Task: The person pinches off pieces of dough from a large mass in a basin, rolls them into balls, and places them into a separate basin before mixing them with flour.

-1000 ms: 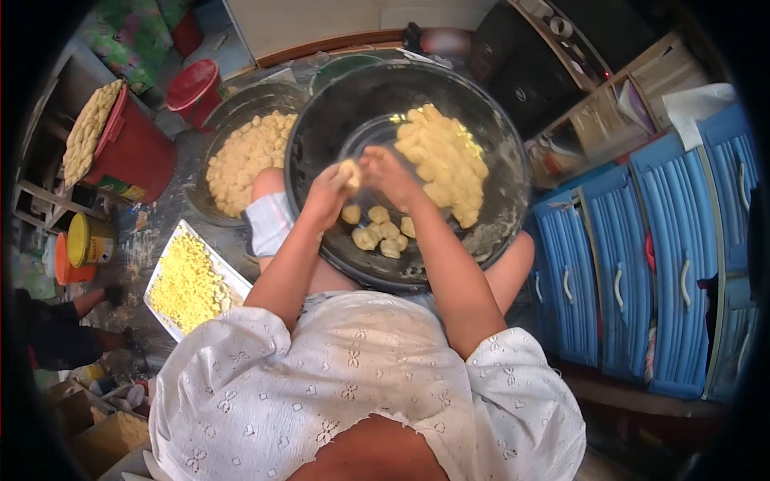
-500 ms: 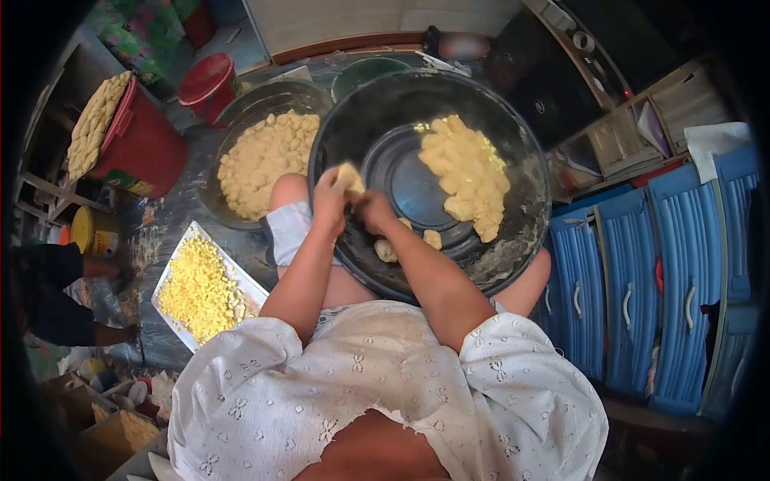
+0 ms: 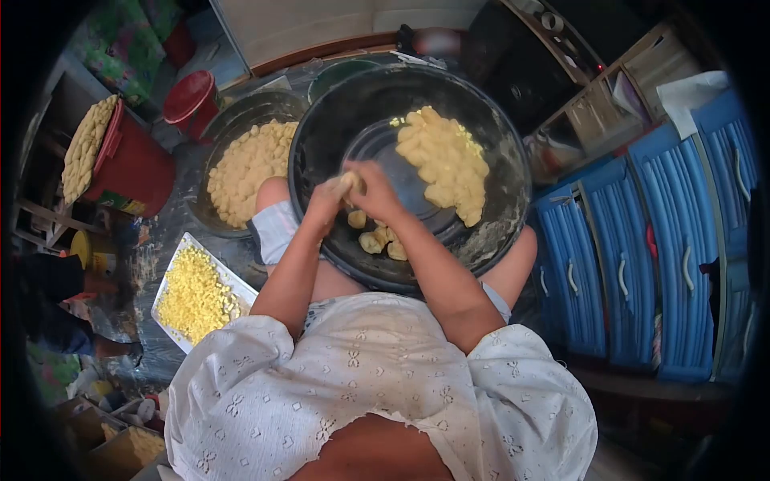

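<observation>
Over the near left side of a large black basin (image 3: 501,228), my left hand (image 3: 323,200) is closed around a piece of pale dough (image 3: 350,181). My right hand (image 3: 374,192), a little blurred, pinches the same piece from the other side. Just below the hands, several small dough lumps (image 3: 371,242) lie on the basin floor. A big mass of yellowish dough (image 3: 443,160) rests in the basin's right half, with small yellow bits along its edge. The basin sits between my legs.
Left of the basin stands a dark tub (image 3: 200,196) full of dough balls (image 3: 249,168). A white tray (image 3: 170,319) of small yellow cubes (image 3: 196,293) lies nearer. Red buckets (image 3: 132,172) stand at left, beside another person's legs (image 3: 60,321). Blue drawers (image 3: 626,272) line the right.
My right hand has moved up and closed on the dough piece beside my left hand. More small lumps now lie below the hands. The whole view has shifted slightly.
</observation>
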A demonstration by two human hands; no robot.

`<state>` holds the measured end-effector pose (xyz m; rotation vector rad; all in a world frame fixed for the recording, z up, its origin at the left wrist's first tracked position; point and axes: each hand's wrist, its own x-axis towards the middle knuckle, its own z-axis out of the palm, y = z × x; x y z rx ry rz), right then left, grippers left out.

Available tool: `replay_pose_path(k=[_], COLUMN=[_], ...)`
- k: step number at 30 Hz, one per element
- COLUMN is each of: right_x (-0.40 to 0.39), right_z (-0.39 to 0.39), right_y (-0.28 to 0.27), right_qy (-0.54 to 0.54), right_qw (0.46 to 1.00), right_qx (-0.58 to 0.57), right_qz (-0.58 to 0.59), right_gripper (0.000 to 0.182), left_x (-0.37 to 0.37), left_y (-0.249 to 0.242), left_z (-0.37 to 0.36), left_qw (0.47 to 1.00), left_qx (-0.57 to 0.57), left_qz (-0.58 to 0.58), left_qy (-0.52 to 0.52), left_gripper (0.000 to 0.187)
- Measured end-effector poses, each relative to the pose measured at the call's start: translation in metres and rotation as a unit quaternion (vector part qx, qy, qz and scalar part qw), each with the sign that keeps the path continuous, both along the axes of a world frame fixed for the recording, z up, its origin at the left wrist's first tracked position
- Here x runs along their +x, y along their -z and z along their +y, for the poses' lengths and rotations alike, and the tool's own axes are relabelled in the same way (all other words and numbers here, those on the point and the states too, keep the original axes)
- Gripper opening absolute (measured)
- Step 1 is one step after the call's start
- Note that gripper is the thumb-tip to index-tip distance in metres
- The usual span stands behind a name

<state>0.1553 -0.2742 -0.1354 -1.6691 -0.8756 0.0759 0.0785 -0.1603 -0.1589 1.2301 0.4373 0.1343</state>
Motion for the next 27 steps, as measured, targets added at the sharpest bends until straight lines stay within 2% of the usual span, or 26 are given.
replay_pose_path(k=[2, 4, 6, 8, 9, 11, 12, 13, 14, 15, 16, 17, 18, 19, 21, 22, 24, 25, 27], right_x=[0.007, 0.008, 0.012, 0.022, 0.024, 0.024, 0.022, 0.02, 0.017, 0.013, 0.009, 0.007, 0.009, 0.01, 0.013, 0.016, 0.022, 0.024, 0.027], right_z=[-0.008, -0.017, -0.025, -0.03, -0.033, -0.042, -0.046, -0.05, -0.054, -0.056, -0.057, -0.058, -0.06, -0.064, -0.07, -0.07, -0.069, -0.071, -0.078], right_y=[0.009, 0.007, 0.007, 0.012, 0.008, 0.001, -0.001, -0.003, -0.003, -0.002, -0.001, 0.0, -0.001, -0.001, -0.004, 0.004, 0.016, 0.015, 0.008], right_qy=[-0.016, 0.002, 0.016, -0.018, -0.017, -0.105, -0.101, -0.149, -0.196, -0.192, -0.165, -0.133, -0.118, -0.116, -0.061, -0.06, 0.036, 0.037, 0.002], right_qw=[0.996, 0.997, 0.997, 0.979, 0.979, 0.949, 0.949, 0.929, 0.901, 0.902, 0.958, 0.988, 0.989, 0.99, 0.974, 0.974, 0.993, 0.993, 0.998], right_qx=[-0.037, -0.054, -0.072, -0.097, -0.096, -0.055, -0.053, 0.014, 0.079, 0.079, 0.041, 0.001, -0.031, -0.03, -0.06, -0.058, -0.005, -0.005, -0.037], right_qz=[-0.074, -0.054, -0.035, 0.179, 0.18, 0.292, 0.294, 0.338, 0.378, 0.377, 0.231, 0.079, 0.079, 0.08, 0.211, 0.21, 0.114, 0.113, 0.056], right_gripper=[0.023, 0.021, 0.02, 0.02, 0.02, 0.027, 0.027, 0.03, 0.033, 0.033, 0.035, 0.039, 0.038, 0.038, 0.029, 0.029, 0.021, 0.021, 0.022], left_x=[-0.002, -0.002, -0.004, -0.006, -0.006, -0.003, 0.001, 0.006, 0.008, 0.008, 0.009, 0.01, 0.013, 0.014, 0.012, 0.012, 0.013, 0.015, 0.019], left_y=[-0.001, -0.011, -0.016, -0.021, -0.02, -0.012, -0.008, -0.005, -0.002, -0.003, -0.006, -0.007, -0.009, -0.011, -0.023, -0.025, -0.028, -0.024, -0.014], left_z=[-0.006, -0.017, -0.028, -0.036, -0.037, -0.038, -0.038, -0.037, -0.037, -0.04, -0.041, -0.043, -0.049, -0.052, -0.059, -0.06, -0.061, -0.062, -0.065], left_qw=[1.0, 0.997, 0.995, 0.993, 0.993, 0.989, 0.989, 0.959, 0.906, 0.906, 0.928, 0.946, 0.959, 0.959, 0.994, 0.994, 0.999, 0.999, 0.977], left_qx=[-0.003, -0.038, -0.021, 0.011, 0.012, 0.13, 0.131, 0.271, 0.403, 0.401, 0.359, 0.317, 0.263, 0.264, 0.1, 0.101, 0.031, 0.031, 0.199], left_qz=[-0.016, -0.046, -0.074, -0.089, -0.088, -0.064, -0.063, -0.083, -0.103, -0.105, -0.056, -0.005, -0.022, -0.023, -0.025, -0.025, -0.025, -0.026, -0.017], left_qy=[0.025, 0.051, 0.065, 0.074, 0.076, 0.034, 0.039, -0.023, -0.085, -0.082, -0.077, -0.071, -0.101, -0.098, -0.023, -0.021, 0.026, 0.027, 0.071], left_gripper=[0.031, 0.035, 0.038, 0.038, 0.038, 0.029, 0.029, 0.024, 0.02, 0.02, 0.02, 0.02, 0.017, 0.017, 0.013, 0.013, 0.019, 0.019, 0.027])
